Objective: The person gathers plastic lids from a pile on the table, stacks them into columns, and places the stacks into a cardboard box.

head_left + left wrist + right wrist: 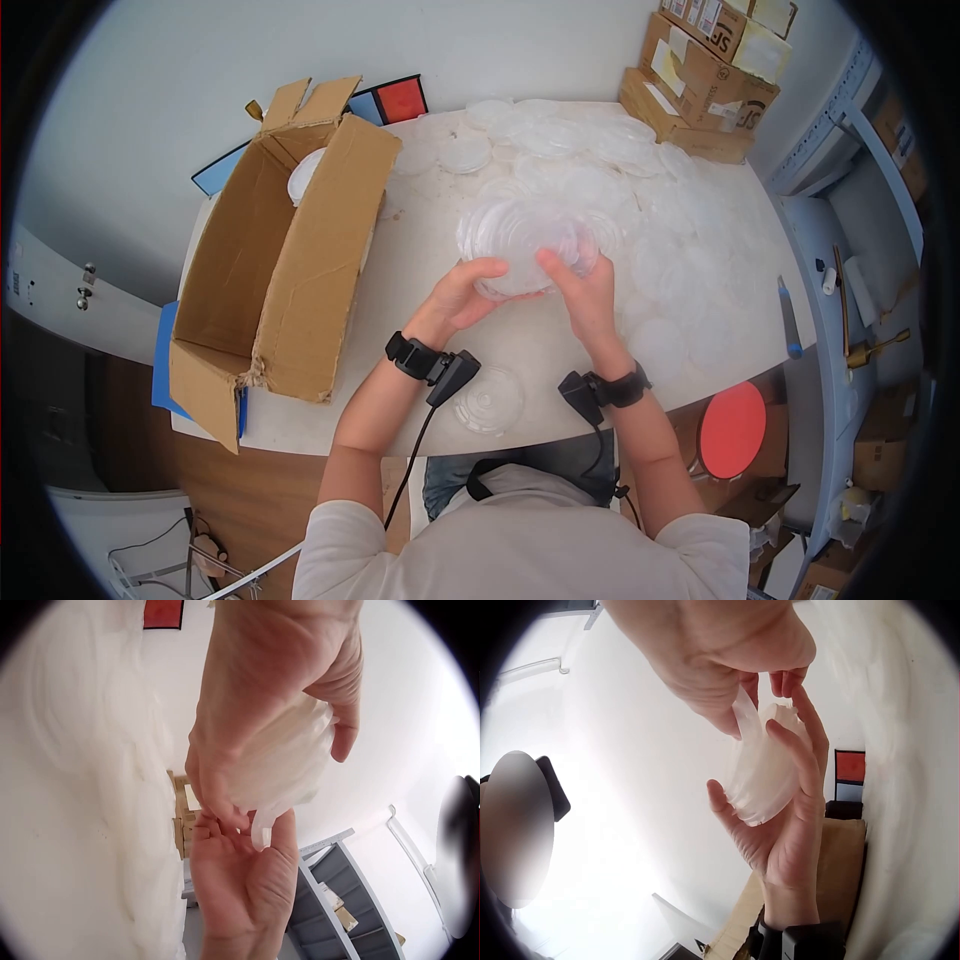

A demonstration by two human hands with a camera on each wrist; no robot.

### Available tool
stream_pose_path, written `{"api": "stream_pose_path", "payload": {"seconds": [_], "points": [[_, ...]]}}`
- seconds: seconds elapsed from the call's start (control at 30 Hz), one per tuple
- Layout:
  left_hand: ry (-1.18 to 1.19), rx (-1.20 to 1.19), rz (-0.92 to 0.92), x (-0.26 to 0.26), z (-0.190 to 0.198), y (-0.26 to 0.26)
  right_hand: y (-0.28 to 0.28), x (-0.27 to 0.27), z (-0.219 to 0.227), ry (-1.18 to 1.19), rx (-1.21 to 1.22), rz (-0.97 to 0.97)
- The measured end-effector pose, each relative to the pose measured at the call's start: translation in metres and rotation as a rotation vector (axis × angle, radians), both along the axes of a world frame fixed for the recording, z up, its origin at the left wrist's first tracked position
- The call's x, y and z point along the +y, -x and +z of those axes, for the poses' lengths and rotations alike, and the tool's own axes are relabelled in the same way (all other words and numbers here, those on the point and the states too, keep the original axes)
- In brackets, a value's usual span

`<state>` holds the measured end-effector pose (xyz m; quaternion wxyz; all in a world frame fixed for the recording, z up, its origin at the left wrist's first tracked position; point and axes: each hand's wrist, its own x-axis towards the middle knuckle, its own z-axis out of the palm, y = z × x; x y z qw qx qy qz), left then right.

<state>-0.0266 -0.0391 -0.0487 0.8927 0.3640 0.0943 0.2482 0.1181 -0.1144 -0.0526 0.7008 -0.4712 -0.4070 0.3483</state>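
Note:
Both hands are together above the table, around a stack of clear round plastic lids [520,235]. The left hand [465,295] holds the stack from its left side, thumb on top; in the left wrist view its fingers wrap the stack [281,761]. At the stack's right edge is the right hand [585,290], thumb over the face. In the right wrist view the right hand [720,660] pinches a lid [745,716] that stands slightly apart from the stack [765,776], which rests in the left hand [791,832].
Many clear lids [680,250] are spread over the table's right and back. An open cardboard box [325,260] stands at the left with a white round item [305,178] inside. One lid [488,400] lies near the front edge. Stacked cartons [700,85] stand at the back right.

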Motion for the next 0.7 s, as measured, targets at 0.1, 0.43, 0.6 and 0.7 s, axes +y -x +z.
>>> {"api": "stream_pose_path", "payload": {"seconds": [0.1, 0.43, 0.6, 0.7], "points": [[-0.006, -0.020, 0.007, 0.002, 0.005, 0.001, -0.003, -0.001, 0.002, 0.059, -0.033, -0.021], [0.080, -0.102, 0.077, 0.003, 0.008, 0.000, -0.012, 0.002, -0.001, -0.052, 0.326, -0.129], [-0.058, 0.024, 0.224, -0.003, 0.017, -0.005, -0.007, 0.002, 0.004, -0.251, -0.468, -0.277], [-0.146, 0.142, 0.180, -0.008, 0.011, -0.003, 0.006, -0.002, 0.009, -0.139, -0.728, 0.150]]}}
